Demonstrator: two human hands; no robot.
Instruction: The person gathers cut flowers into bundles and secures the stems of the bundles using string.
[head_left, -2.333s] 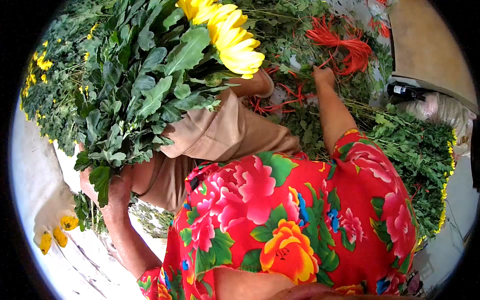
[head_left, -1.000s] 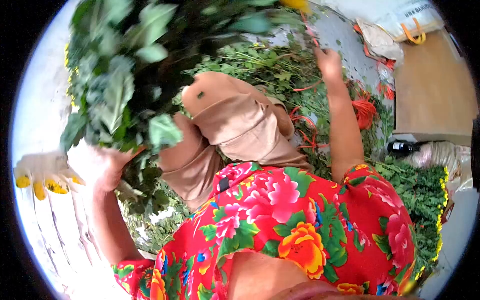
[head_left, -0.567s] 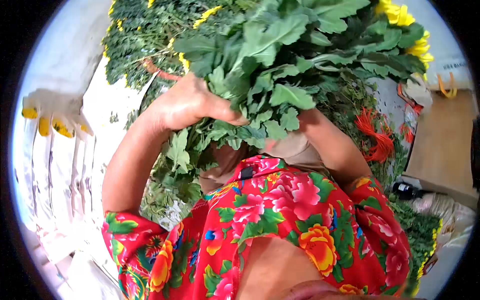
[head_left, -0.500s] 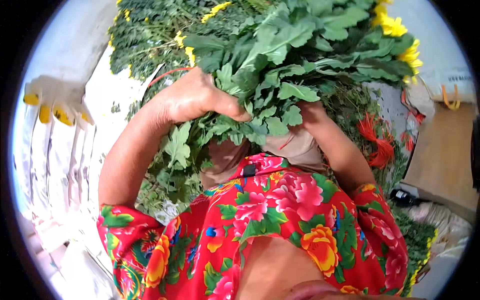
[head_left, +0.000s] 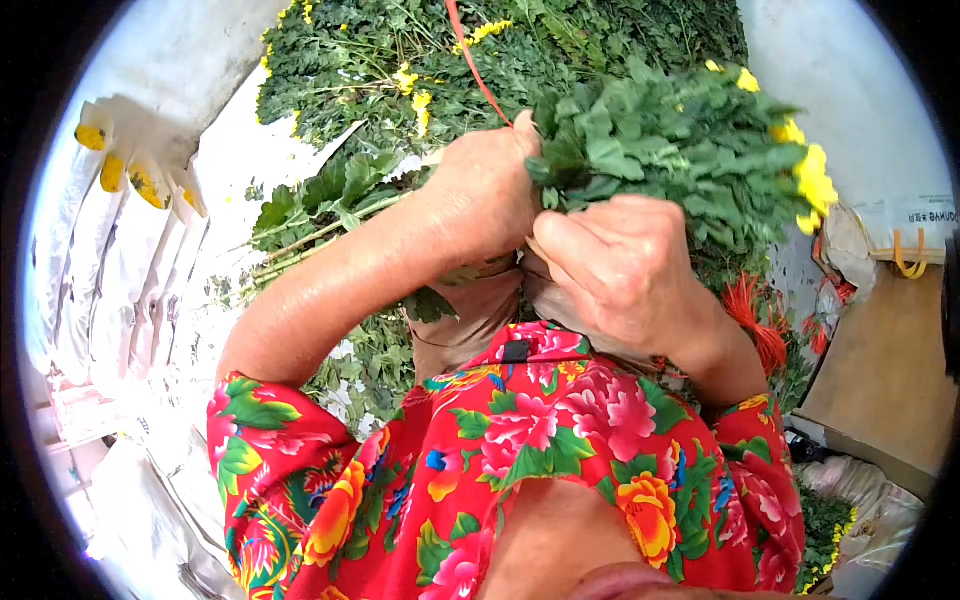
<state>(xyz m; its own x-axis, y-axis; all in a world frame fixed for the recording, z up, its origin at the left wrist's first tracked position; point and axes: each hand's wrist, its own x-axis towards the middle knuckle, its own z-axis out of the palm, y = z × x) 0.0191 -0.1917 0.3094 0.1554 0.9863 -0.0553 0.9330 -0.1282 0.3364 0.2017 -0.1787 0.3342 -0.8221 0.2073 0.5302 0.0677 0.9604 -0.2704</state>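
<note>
A leafy bunch of yellow chrysanthemums (head_left: 650, 150) lies across my lap, its flower heads to the right and its cut stems (head_left: 310, 240) sticking out to the left under my forearm. My left hand (head_left: 485, 195) is closed at the middle of the bunch. From its fingertips a thin red string (head_left: 470, 55) runs up and out of view. My right hand (head_left: 620, 262) is a tight fist just beside the left one, on the near side of the bunch. What its fingers pinch is hidden.
More cut chrysanthemums (head_left: 600, 40) are heaped ahead. Red strings (head_left: 752, 320) hang in a tangle at the right, near a cardboard box (head_left: 885, 370). White-wrapped packs (head_left: 120, 270) with yellow showing at their ends stand at the left. Loose leaves (head_left: 365, 370) lie below my left arm.
My right hand has come out from under the leaves and closed beside my left hand. The left hand has moved right, and the red string now stretches upward from it. The bunch looks more compressed.
</note>
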